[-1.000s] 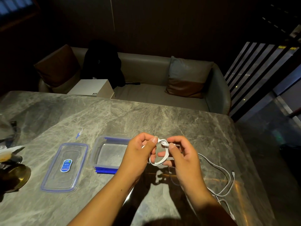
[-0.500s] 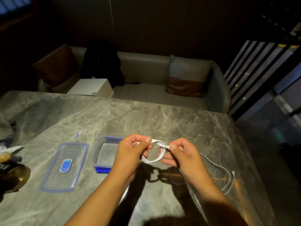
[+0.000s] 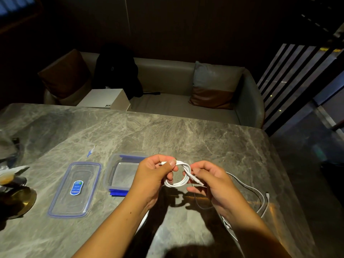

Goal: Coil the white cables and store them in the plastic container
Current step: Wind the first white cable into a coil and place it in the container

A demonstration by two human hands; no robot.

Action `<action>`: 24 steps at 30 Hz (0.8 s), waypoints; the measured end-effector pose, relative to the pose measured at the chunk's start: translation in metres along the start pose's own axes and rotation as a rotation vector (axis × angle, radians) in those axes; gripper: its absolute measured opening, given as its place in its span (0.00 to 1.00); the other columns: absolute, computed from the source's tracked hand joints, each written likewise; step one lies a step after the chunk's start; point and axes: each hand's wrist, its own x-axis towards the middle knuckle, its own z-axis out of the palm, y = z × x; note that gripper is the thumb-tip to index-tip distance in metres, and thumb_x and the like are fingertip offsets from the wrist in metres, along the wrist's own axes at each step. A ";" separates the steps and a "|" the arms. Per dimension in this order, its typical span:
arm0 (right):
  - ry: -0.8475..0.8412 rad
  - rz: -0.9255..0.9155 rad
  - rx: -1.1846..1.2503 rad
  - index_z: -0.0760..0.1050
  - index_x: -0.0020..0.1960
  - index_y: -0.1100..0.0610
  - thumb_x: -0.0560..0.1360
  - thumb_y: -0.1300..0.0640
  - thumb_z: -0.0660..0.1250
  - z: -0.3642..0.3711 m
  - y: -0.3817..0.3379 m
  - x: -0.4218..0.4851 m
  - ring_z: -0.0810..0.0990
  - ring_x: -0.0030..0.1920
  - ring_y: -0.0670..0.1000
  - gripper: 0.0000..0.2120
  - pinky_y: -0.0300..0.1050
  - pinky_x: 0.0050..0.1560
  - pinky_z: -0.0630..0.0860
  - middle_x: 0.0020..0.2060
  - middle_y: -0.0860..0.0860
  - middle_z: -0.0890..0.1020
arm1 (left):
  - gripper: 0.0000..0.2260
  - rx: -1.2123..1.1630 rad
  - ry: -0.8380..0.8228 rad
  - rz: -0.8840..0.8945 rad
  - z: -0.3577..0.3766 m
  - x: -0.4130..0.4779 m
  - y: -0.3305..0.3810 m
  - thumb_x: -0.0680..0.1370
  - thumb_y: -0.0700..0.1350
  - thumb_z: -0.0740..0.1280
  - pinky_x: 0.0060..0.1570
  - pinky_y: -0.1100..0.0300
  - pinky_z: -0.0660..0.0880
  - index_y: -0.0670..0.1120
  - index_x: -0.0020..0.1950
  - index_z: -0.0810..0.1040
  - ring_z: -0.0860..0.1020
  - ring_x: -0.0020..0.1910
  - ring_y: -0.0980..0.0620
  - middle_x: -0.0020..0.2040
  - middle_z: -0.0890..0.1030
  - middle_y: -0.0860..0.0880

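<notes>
Two hands pinch coiled white cable [image 3: 177, 180]: left hand [image 3: 155, 175] top, right hand [image 3: 210, 183] plug end

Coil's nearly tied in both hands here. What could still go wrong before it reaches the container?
The coiled cable is pinched only by the fingertips of the left hand and right hand; it may spring open. The loose cable lies under the right forearm and could get dragged. The container is small, so a wide coil may catch its rim.
</notes>
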 end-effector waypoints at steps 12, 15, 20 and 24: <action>-0.038 -0.059 -0.107 0.82 0.49 0.62 0.76 0.68 0.68 -0.003 0.001 0.005 0.86 0.39 0.52 0.05 0.40 0.38 0.82 0.40 0.59 0.86 | 0.07 0.129 -0.056 -0.006 0.000 -0.003 0.005 0.77 0.35 0.69 0.38 0.58 0.82 0.36 0.54 0.81 0.84 0.35 0.47 0.41 0.86 0.39; -0.006 -0.059 -0.094 0.81 0.49 0.64 0.75 0.69 0.68 -0.006 0.002 0.007 0.86 0.41 0.55 0.05 0.41 0.39 0.83 0.42 0.61 0.86 | 0.09 0.283 -0.147 0.010 -0.008 -0.001 0.008 0.76 0.35 0.70 0.49 0.52 0.82 0.40 0.56 0.82 0.86 0.46 0.42 0.47 0.87 0.41; -0.015 -0.043 -0.044 0.81 0.48 0.63 0.75 0.70 0.67 -0.005 0.003 0.009 0.86 0.38 0.53 0.06 0.38 0.35 0.81 0.39 0.60 0.86 | 0.08 0.366 -0.119 0.021 -0.012 -0.003 0.008 0.76 0.35 0.70 0.47 0.53 0.83 0.41 0.55 0.82 0.86 0.45 0.44 0.46 0.87 0.43; -0.006 -0.044 -0.032 0.81 0.48 0.63 0.76 0.69 0.68 0.002 0.005 0.014 0.86 0.37 0.51 0.05 0.38 0.34 0.80 0.38 0.57 0.86 | 0.08 0.324 -0.069 0.046 -0.018 -0.003 0.004 0.76 0.36 0.70 0.44 0.55 0.83 0.41 0.54 0.83 0.86 0.45 0.44 0.47 0.87 0.42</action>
